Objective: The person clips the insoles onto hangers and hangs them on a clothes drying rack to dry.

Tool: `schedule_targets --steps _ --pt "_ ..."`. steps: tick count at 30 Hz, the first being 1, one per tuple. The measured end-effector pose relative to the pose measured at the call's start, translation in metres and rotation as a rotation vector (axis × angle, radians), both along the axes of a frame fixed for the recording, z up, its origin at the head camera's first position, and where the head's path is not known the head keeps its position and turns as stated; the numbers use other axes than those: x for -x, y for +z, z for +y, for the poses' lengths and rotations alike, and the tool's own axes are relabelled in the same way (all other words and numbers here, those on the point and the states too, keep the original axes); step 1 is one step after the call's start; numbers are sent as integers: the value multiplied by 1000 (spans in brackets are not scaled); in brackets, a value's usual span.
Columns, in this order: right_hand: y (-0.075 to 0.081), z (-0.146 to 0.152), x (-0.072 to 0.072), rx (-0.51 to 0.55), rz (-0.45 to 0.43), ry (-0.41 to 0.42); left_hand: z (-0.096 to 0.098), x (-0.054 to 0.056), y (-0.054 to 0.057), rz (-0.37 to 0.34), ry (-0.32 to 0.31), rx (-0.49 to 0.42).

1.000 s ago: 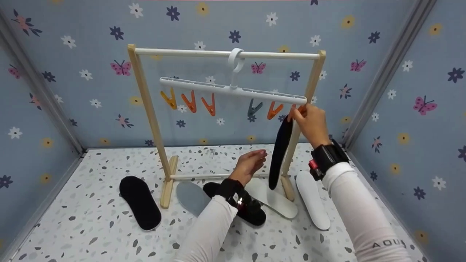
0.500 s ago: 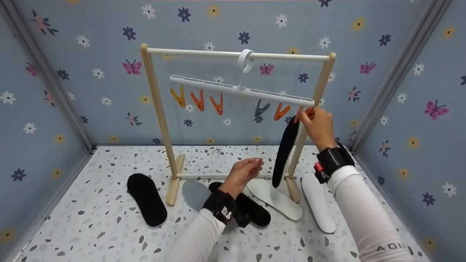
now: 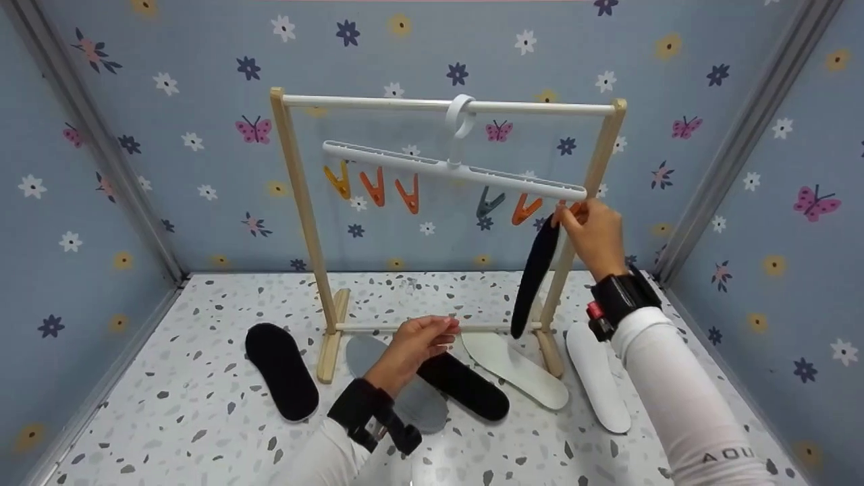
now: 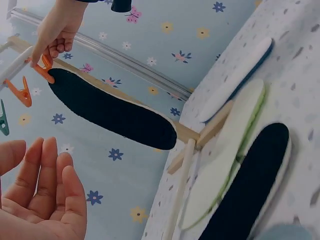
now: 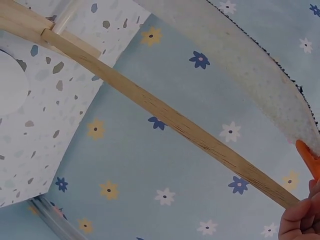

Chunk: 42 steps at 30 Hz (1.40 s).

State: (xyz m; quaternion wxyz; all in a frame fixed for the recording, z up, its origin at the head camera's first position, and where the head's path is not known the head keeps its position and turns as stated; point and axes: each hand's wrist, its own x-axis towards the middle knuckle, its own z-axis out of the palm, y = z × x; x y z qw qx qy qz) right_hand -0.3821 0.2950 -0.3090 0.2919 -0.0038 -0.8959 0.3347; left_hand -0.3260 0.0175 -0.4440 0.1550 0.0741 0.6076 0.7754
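Observation:
At the right end of the white hanger (image 3: 453,167), my right hand (image 3: 595,233) pinches an orange clothespin (image 4: 46,69). From that clothespin hangs a black insole (image 3: 536,277), its upper tip in the clothespin's bite; the right wrist view shows its pale underside (image 5: 240,65). My left hand (image 3: 415,347) hovers lower, with loosely bent fingers and nothing in them, as the left wrist view also shows. Below it lie a grey insole (image 3: 422,405) and another black insole (image 3: 466,388). The hanger tilts down to the right.
A wooden rack (image 3: 304,202) with a white top rod (image 3: 364,102) bears the hanger. Several clothespins, such as a yellow one (image 3: 338,181) and a grey one (image 3: 489,202), hang along it. A pale green insole (image 3: 520,374), a white insole (image 3: 597,378) and a black insole (image 3: 282,371) lie around.
My left hand has drawn away from the hanging insole, down and to the left. The right hand stays at the clothespin. The head view has shifted slightly.

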Motion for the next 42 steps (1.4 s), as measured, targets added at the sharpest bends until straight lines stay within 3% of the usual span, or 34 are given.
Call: schedule_targets --steps 13,21,29,42 --pt "-3 -1 1 -39 -32 -27 -55 -23 -13 66 -20 123" --pt "-7 -4 0 -49 -30 -57 -86 -30 -20 82 1 183" --pt "-10 -10 1 -64 -26 -67 -116 -40 -33 42 11 245" --pt "-12 -10 3 -64 -26 -76 -142 -46 -40 -10 131 238"
